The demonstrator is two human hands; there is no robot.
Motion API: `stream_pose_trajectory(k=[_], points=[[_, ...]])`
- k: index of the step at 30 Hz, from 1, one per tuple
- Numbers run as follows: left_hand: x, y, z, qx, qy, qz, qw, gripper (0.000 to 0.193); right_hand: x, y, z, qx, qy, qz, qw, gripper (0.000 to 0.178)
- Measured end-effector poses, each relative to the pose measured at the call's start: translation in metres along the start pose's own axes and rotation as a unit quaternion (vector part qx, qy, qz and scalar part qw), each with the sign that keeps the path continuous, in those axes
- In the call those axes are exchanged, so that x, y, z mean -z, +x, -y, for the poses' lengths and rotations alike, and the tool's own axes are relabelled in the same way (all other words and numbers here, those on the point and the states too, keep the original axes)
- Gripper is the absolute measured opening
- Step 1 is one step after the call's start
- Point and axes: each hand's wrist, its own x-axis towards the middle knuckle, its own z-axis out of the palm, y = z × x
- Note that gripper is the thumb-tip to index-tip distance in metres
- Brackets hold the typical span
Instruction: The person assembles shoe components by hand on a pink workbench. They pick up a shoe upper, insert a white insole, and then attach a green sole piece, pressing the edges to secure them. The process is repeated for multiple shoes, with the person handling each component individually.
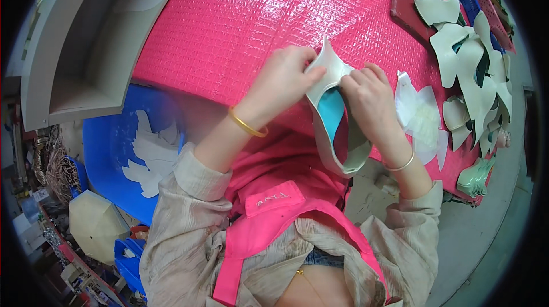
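Note:
Between my hands, over the near edge of the pink table, is a pale shoe upper (337, 69) with a teal lining showing inside its opening. My left hand (290, 75) pinches its pointed far end from the left, thumb on the pale surface. My right hand (369, 98) grips its right side with curled fingers. The looped heel part hangs down toward my pink apron (260, 224). To the right of my right hand lie thin white cut pieces (424, 121) on the table.
Many pale shoe uppers (472, 64) are piled along the table's right side, by a dark red board (407, 12). A light green stack (476, 180) sits at the right corner. At left stand a grey open-fronted box (80, 55) and a blue bin (106, 155) holding white pieces (150, 149).

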Motion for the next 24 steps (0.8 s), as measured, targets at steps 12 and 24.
stream_pose_trajectory(k=[12, 24], points=[[0.022, 0.006, 0.008, -0.248, 0.194, -0.164, 0.935, 0.026, 0.004, -0.026, -0.026, -0.178, 0.258, 0.040, 0.949, 0.028], [-0.013, -0.067, 0.021, -0.147, 0.359, -0.080, 0.918, 0.024, -0.014, 0.015, -0.037, -0.128, 0.414, 0.137, 0.891, 0.014]])
